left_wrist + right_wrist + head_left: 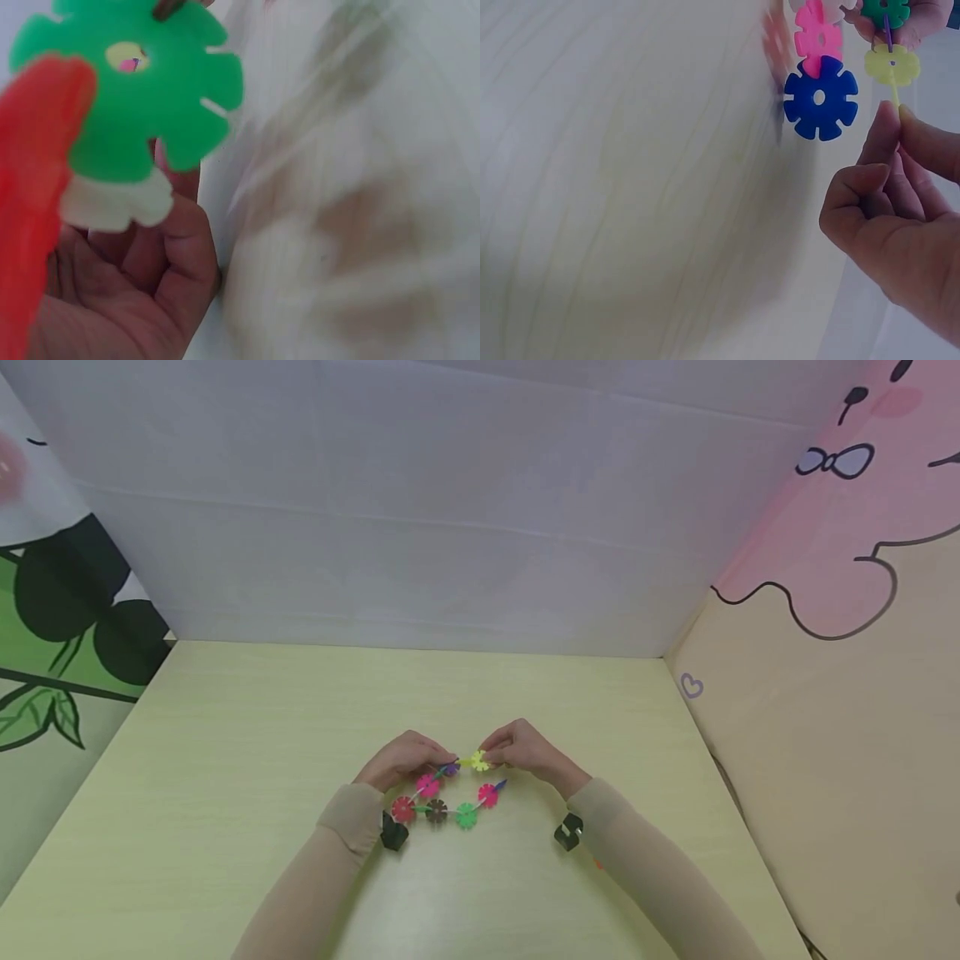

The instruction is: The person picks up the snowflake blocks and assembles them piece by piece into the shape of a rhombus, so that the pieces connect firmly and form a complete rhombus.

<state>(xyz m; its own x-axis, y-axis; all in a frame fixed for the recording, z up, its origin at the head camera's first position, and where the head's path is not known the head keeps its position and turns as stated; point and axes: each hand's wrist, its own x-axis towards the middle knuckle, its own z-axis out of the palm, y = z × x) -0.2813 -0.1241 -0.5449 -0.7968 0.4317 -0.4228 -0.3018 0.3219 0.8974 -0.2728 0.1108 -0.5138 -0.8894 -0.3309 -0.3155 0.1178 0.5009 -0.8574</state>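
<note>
A curved chain of notched plastic snowflake discs, linked edge to edge, hangs between and below both hands. My left hand pinches the chain near a purple disc. My right hand pinches the yellow end disc between thumb and index finger, beside a second yellow disc. Along the chain are a pink disc, a red disc, a dark brown disc and a green disc. A blue disc forms the other end, apart from the right hand. Close up, a green disc hides the left fingertips.
A small orange piece lies on the pale wood-grain table, partly hidden by the right forearm. A white sheet rises behind the table, and printed panels stand at both sides. Each wrist wears a black camera.
</note>
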